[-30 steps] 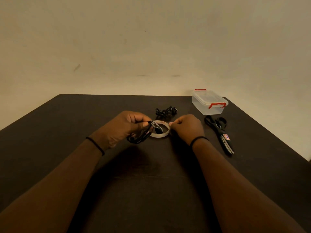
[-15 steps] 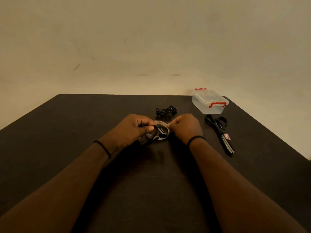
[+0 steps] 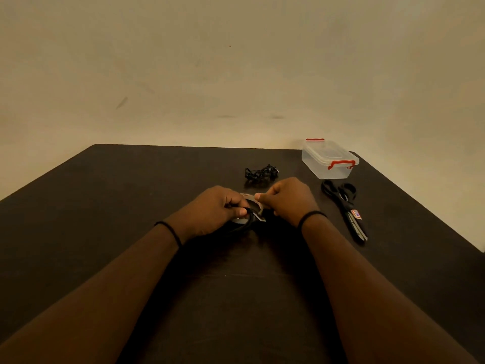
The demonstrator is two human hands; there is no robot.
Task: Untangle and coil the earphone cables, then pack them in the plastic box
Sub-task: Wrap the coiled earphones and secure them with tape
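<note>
My left hand (image 3: 217,206) grips a coiled black earphone cable (image 3: 242,225) and holds it against a roll of clear tape (image 3: 249,199) at the middle of the dark table. My right hand (image 3: 288,199) pinches the tape's loose end at the roll's right side. Behind the hands lies a second, tangled black earphone cable (image 3: 259,172). The clear plastic box (image 3: 328,160) with red latches stands at the back right with its lid on.
Black scissors (image 3: 345,206) lie to the right of my right hand, blades pointing toward me. The dark table (image 3: 105,200) ends at a plain wall behind and drops off at the right edge.
My left hand has brought the coiled cable right, over the tape roll. My right hand stayed at the roll, pinching the tape end.
</note>
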